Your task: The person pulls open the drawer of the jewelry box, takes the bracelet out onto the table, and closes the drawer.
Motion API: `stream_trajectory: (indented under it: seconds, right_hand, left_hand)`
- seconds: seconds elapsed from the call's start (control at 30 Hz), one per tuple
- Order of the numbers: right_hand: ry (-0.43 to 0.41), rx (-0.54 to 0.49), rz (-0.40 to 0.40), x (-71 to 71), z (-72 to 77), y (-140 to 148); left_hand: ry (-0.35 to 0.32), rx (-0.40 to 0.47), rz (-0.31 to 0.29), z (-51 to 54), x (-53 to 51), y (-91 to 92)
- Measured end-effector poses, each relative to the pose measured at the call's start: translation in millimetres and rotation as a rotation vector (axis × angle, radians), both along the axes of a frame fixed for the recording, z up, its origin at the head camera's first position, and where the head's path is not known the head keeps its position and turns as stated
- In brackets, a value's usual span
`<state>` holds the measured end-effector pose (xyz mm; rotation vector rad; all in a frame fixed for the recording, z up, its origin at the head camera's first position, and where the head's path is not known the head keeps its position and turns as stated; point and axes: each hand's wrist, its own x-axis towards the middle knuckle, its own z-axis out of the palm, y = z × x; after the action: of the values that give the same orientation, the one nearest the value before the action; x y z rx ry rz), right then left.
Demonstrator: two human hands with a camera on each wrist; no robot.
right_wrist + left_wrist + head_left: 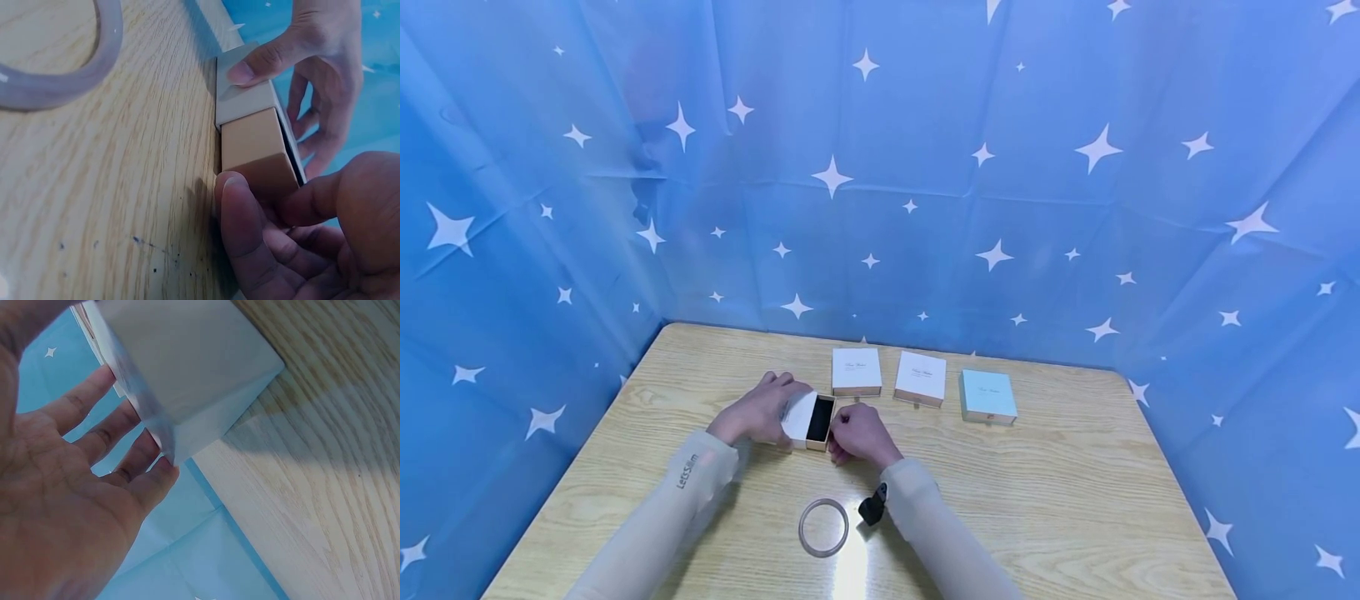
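Note:
A white box (797, 418) lies at the left of the table, its drawer (821, 421) partly slid out to the right and showing a black inside. My left hand (766, 410) grips the white sleeve from the left; in the left wrist view the fingers of the hand (81, 469) lie along one side of the box (187, 356). At the drawer's end is my right hand (861, 433), and in the right wrist view the curled fingers of that hand (300, 237) pinch the end of the tan drawer (255, 144).
Two closed white boxes (856, 372) (921, 377) and a light blue box (988, 395) stand in a row at the back. A pale purple ring (823, 527) lies on the wooden table (1060, 500) near the front. Blue star-patterned curtain (910, 233) surrounds the table.

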<state>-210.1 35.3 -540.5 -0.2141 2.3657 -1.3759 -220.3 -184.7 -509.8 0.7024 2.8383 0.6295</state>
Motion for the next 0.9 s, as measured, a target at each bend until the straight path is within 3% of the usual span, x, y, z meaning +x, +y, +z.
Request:
stream_trajectory:
  seconds: [0.9]
  right_hand:
    - [-0.021,-0.012,0.044,-4.3,4.4,-25]
  left_hand:
    - [-0.003,-0.005,-0.006,-0.4,0.0,-1.0]
